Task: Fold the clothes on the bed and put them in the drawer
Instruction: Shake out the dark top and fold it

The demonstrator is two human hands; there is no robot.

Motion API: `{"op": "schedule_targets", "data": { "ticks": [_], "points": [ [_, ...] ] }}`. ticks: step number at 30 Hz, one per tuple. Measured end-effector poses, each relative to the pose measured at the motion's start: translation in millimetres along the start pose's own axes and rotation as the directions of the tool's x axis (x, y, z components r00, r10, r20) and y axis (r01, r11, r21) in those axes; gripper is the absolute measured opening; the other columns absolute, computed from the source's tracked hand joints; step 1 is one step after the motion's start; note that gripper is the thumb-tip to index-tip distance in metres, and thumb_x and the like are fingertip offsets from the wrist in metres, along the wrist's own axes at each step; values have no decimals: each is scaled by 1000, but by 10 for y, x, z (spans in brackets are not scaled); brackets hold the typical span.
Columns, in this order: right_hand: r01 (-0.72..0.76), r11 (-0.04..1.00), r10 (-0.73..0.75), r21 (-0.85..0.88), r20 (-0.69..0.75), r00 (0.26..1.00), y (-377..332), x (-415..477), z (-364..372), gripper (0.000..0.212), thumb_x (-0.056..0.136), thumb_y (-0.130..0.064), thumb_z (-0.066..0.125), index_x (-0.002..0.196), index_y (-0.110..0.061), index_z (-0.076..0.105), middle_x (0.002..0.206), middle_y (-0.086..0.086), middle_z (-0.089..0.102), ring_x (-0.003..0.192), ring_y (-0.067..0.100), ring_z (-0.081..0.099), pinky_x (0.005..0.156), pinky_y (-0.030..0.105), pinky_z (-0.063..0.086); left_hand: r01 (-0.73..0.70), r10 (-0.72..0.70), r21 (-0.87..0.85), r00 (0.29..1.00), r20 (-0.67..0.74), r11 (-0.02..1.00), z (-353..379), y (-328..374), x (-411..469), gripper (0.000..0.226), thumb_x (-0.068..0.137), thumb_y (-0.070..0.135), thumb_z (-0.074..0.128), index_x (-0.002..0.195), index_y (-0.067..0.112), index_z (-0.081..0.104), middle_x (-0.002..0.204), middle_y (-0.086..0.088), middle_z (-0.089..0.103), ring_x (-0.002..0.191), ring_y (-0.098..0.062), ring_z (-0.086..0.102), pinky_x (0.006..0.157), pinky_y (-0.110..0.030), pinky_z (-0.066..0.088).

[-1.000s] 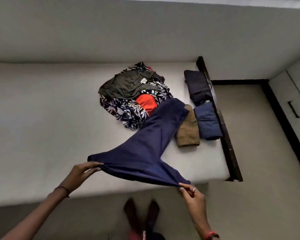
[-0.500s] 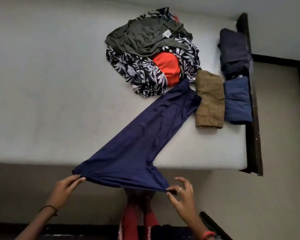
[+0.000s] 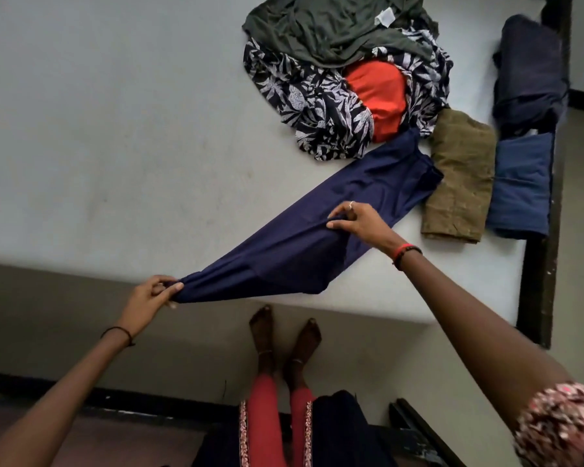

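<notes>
A long navy blue garment (image 3: 358, 200) lies stretched diagonally across the white bed (image 3: 115, 129), its near end hanging past the bed's front edge. My left hand (image 3: 152, 294) grips that bunched near end off the edge. My right hand (image 3: 358, 220) pinches the cloth at the garment's middle, on the bed. Behind it lies an unfolded heap: an olive green top (image 3: 324, 32), a dark leaf-print piece (image 3: 304, 106) and an orange piece (image 3: 378, 92).
Three folded items sit at the bed's right side: a brown one (image 3: 459, 173), a blue one (image 3: 520, 183) and a dark navy one (image 3: 530, 72). A dark wooden bed frame (image 3: 536, 281) runs along the right edge. My feet (image 3: 284, 332) stand on the floor in front.
My right hand let go of the garment's near corner and moved up to pinch its middle. My left hand now holds the near end gathered. The view tilted further down.
</notes>
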State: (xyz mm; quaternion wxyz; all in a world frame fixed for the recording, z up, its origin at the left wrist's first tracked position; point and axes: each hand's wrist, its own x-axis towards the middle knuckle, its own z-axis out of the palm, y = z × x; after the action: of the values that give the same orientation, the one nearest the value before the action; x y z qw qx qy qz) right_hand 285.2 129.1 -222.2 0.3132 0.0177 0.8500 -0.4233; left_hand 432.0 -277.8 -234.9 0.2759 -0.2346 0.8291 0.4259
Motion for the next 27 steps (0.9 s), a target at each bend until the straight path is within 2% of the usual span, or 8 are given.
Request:
{"op": "schedule_targets", "data": {
  "ticks": [3, 8, 11, 14, 17, 20, 23, 27],
  "points": [
    [24, 996, -21, -83, 29, 999, 2, 457, 69, 13, 79, -13, 76, 88, -8, 69, 79, 1, 65, 61, -9, 55, 65, 12, 40, 104, -104, -2, 994, 41, 995, -28, -26, 118, 29, 87, 24, 64, 110, 6, 61, 77, -15, 68, 56, -10, 64, 86, -36, 49],
    [-83, 967, 75, -242, -44, 996, 50, 864, 304, 20, 80, -12, 72, 98, -4, 67, 87, 7, 63, 79, 14, 55, 71, 22, 39, 291, -291, 19, 947, 138, 957, -5, -43, 323, 51, 85, 20, 68, 128, 0, 49, 105, -16, 61, 60, -20, 59, 75, -31, 48],
    [-120, 946, 45, -302, -245, 969, 19, 784, 514, 25, 88, -10, 55, 112, -5, 59, 108, 15, 60, 103, 30, 53, 88, 34, 40, 301, -310, 83, 942, 129, 950, -65, 16, 421, 41, 82, 22, 72, 114, 2, 58, 97, -13, 62, 63, -20, 58, 66, -26, 47],
    [-12, 926, -143, -377, -380, 914, -157, 469, 866, 31, 92, -13, 50, 120, -2, 56, 122, 17, 56, 115, 33, 50, 98, 40, 38, 302, -347, 237, 922, 174, 923, -147, 102, 467, 22, 81, 31, 71, 84, 11, 65, 80, -7, 61, 64, -17, 56, 62, -24, 42],
    [190, 890, -292, -413, -197, 936, -344, 115, 1388, 52, 89, -23, 58, 134, 2, 46, 138, 20, 48, 131, 33, 41, 111, 43, 30, 347, -424, 307, 875, 233, 886, -234, 177, 503, 33, 79, 36, 73, 69, 7, 62, 65, -9, 58, 62, -19, 50, 57, -25, 37],
    [303, 810, -310, -501, 71, 948, -446, -200, 1952, 92, 83, -39, 66, 149, 1, 15, 157, 17, 17, 146, 29, 10, 120, 44, 8, 348, -430, 330, 875, 220, 877, -318, 319, 522, 32, 78, 34, 75, 69, 7, 60, 61, -9, 59, 61, -19, 51, 56, -25, 35],
    [332, 762, -348, -556, 80, 934, -574, -337, 2370, 103, 78, -37, 70, 148, 3, 6, 158, 19, 9, 147, 29, 3, 120, 44, 1, 315, -403, 348, 889, 219, 883, -397, 541, 473, 30, 78, 33, 74, 76, 5, 64, 58, -7, 59, 57, -18, 51, 54, -23, 36],
    [301, 823, -358, -481, -28, 933, -807, -302, 2603, 81, 83, -19, 60, 146, 6, 17, 154, 22, 22, 145, 30, 16, 119, 42, 6, 271, -369, 338, 890, 269, 901, -486, 838, 343, 28, 78, 29, 74, 83, 2, 69, 67, -12, 62, 59, -18, 52, 54, -22, 40]
  ]
}}
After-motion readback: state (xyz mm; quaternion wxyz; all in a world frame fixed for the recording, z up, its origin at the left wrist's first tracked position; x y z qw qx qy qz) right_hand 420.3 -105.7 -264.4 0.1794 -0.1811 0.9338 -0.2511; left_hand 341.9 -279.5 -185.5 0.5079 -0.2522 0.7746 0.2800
